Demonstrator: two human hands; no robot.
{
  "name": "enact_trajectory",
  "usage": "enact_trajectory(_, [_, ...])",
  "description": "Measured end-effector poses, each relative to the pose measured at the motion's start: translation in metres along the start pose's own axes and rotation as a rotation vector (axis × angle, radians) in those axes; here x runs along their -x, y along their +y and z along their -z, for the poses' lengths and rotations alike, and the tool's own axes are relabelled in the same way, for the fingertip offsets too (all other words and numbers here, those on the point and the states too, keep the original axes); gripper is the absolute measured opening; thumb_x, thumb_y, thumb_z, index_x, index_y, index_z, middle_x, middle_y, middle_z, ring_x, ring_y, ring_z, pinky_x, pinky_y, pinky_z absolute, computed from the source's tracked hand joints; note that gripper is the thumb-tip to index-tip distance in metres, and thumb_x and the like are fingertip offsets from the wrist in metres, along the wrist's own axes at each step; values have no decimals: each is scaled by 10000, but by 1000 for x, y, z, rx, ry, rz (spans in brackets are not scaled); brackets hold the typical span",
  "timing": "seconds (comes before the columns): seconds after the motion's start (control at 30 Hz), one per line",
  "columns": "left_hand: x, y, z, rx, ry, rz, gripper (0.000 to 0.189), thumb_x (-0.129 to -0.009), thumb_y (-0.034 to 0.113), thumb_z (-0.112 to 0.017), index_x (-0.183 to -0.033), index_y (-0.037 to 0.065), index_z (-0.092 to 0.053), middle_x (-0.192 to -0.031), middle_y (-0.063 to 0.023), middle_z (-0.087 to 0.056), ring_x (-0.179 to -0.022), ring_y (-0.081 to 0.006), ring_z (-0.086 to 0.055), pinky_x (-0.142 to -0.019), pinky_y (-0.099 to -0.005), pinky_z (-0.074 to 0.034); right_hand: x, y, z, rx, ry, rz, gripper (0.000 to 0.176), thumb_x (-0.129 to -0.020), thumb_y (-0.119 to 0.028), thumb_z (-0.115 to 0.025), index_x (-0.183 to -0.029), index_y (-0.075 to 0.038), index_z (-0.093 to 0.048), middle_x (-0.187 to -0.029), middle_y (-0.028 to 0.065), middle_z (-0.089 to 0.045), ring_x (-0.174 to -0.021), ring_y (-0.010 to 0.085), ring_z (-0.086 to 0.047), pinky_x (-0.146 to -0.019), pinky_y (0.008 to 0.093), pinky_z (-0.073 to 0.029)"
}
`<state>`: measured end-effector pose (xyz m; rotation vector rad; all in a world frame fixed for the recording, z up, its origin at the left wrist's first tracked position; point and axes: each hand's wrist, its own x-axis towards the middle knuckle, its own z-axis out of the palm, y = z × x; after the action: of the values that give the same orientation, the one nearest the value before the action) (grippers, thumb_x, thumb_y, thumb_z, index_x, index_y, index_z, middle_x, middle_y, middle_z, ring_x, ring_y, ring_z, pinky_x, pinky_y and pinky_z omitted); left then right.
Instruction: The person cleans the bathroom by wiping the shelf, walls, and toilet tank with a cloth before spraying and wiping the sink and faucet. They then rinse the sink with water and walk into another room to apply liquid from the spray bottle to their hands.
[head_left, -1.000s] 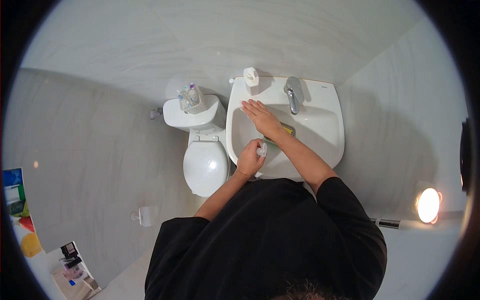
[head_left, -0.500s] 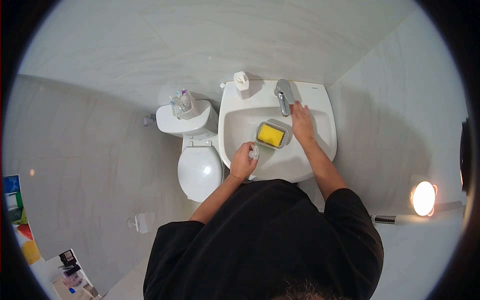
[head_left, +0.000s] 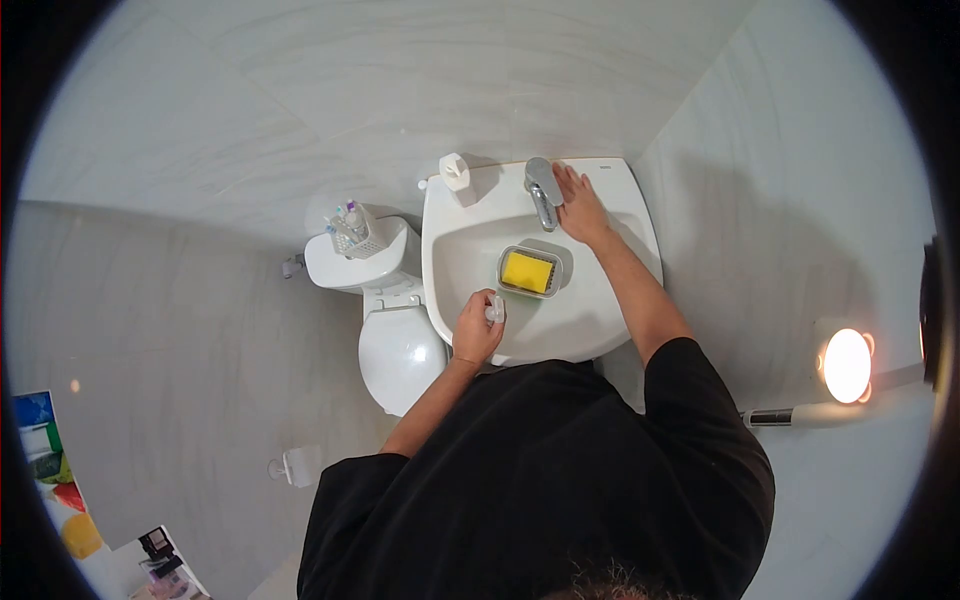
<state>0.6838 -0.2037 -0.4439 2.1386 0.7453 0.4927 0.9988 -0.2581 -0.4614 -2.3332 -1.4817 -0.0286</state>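
My left hand (head_left: 478, 328) is closed around a small whitish, translucent object (head_left: 495, 309) over the front left part of the sink (head_left: 540, 340); most of that object is hidden in my fingers, and I cannot tell its kind. Just beyond it, a yellow sponge (head_left: 527, 271) lies in a clear rectangular container (head_left: 559, 276) inside the basin. My right hand (head_left: 582, 208) has its fingers stretched out along the right side of the chrome faucet (head_left: 541, 190), with the fingertips close to its lever. No water shows from the spout.
A white pump dispenser (head_left: 457, 180) stands on the sink's back left corner. To the left is a toilet (head_left: 402, 345), with a basket (head_left: 358, 238) of toothbrushes and tubes on its tank. A bright lamp (head_left: 847, 366) and a metal bar (head_left: 770, 418) are at the right.
My right hand has moved up and back along the faucet, its fingertips now nearer the lever. My left hand keeps its grip near the container. The whole view has shifted and turned slightly.
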Motion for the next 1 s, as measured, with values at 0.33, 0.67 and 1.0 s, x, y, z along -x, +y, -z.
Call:
enact_trajectory(0.33, [-1,-3,-3,-5,-4,2,285,-921,227,-645,-1096,17,-565,-956,-191,-643,-836,-367,-652,-715,-428,-520,28,-3,28,145,-138,103,804,-760,-110,-576,-1498,0,-278,-1596,112,-237,-1471,273,-241,-1210,465,-187])
enact_trajectory(0.67, [-1,1,-1,-4,11,17,267,-890,168,-656,-1090,22,-556,-957,-202,-634,-842,-389,-641,-737,-435,-515,62,54,20,454,-8,-338,623,-921,-73,-407,-1503,45,-220,-1595,174,-220,-1473,316,-225,-1202,468,-176])
enact_trajectory(1.0, [0,-4,-2,16,51,7,293,-922,232,-650,-1097,11,-569,-918,-187,-647,-790,-357,-645,-699,-418,-514,137,21,31,380,9,-501,593,-920,-79,-431,-1461,107,-273,-1586,199,-218,-1465,337,-230,-1194,472,-195])
